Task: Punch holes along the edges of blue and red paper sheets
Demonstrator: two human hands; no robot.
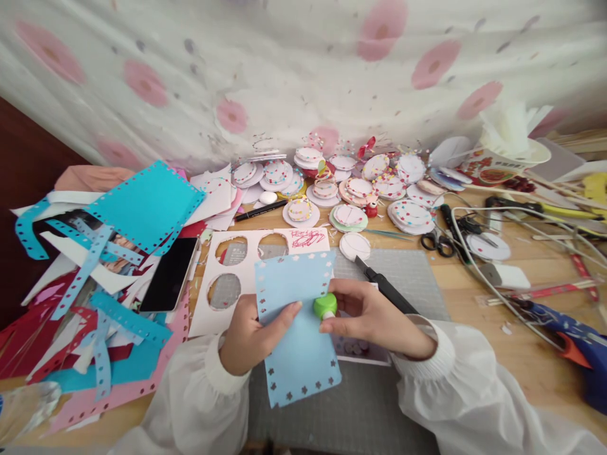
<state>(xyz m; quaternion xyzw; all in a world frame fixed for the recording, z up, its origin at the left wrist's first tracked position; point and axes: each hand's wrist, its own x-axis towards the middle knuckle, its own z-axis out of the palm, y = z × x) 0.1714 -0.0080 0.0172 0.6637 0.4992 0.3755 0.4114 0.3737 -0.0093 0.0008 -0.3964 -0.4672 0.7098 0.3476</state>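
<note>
Wooden table (474,278) under paper scraps, floral curtain (303,69) behind; hands clamped on blue card (296,328) and green punch (325,306).

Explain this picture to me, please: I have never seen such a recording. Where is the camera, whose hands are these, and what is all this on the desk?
There is no machine here. One camera sits on a person's head and looks forward and down, so both hands are that person's own. The left hand holds a light blue paper sheet with small flower-shaped holes along its edges. The right hand pinches a small green punch at the sheet's right edge. Underneath lies a grey cutting mat on a wooden desk. To the left are paper scraps and a black phone. Further back are round decorated paper discs, scissors and a black pen. A blue glue gun lies at the right.
</note>
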